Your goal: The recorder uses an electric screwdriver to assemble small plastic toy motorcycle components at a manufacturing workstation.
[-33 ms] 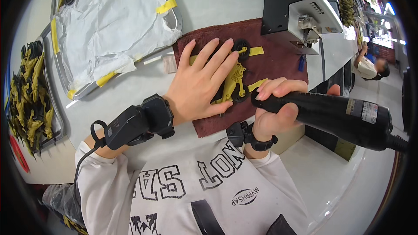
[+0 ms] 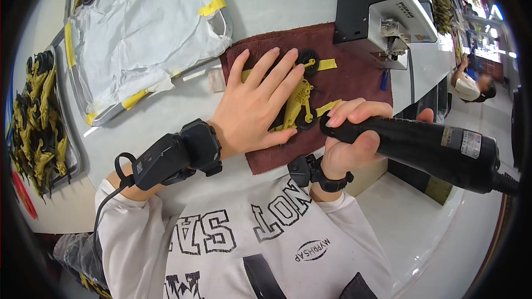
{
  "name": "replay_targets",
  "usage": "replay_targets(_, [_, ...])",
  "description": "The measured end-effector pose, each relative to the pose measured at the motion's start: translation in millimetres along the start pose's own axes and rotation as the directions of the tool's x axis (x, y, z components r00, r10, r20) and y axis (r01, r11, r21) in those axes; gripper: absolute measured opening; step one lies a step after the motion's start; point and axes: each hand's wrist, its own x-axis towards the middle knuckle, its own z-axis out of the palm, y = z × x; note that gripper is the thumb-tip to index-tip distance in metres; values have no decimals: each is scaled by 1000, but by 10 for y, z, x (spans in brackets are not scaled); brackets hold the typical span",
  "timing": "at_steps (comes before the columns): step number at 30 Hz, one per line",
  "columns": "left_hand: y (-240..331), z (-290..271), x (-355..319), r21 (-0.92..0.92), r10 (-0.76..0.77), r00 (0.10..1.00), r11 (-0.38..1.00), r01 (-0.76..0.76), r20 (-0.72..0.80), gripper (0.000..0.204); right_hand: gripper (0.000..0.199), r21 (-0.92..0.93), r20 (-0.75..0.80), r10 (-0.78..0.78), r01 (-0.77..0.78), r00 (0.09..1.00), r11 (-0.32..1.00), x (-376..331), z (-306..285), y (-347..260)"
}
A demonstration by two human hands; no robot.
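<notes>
My left hand (image 2: 249, 105) lies flat with its fingers spread over a yellow plastic frame with black wheels (image 2: 300, 98), possibly a small toy vehicle. The hand covers much of that frame. Under both is a dark red cloth (image 2: 363, 85), with strips of yellow tape by the wheels. My right hand (image 2: 352, 146) is wrapped round a black corded power tool (image 2: 415, 141), which looks like an electric screwdriver. Its narrower end is by the fingers, close to the lower wheel. The working tip cannot be made out.
A paper-lined metal tray (image 2: 221, 24) with yellow tape stands at the far left. Another tray (image 2: 75, 152), left, is heaped with similar yellow-and-black pieces. A black-and-silver machine (image 2: 368, 11) stands behind the cloth, a blue item (image 2: 384, 80) near it. Someone (image 2: 471, 85) is at the far right.
</notes>
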Motion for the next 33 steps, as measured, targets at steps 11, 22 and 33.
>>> replay_targets(11, [-38, -19, -16, -10, -20, 1000, 1000, 20, 9, 86, 74, -45, 60, -174, 177, 983, 983, 370, -132, -72])
replay_targets(22, [-25, -31, 1, -16, 4, 1000, 1000, -4, 11, 88, 60, -482, -221, -451, 306, 865, 821, 1472, -358, 189])
replay_targets(33, [-22, -25, 2, -11, 10, 1000, 1000, -10, 5, 88, 66, -85, 5, -171, 170, 985, 982, 414, 168, -153])
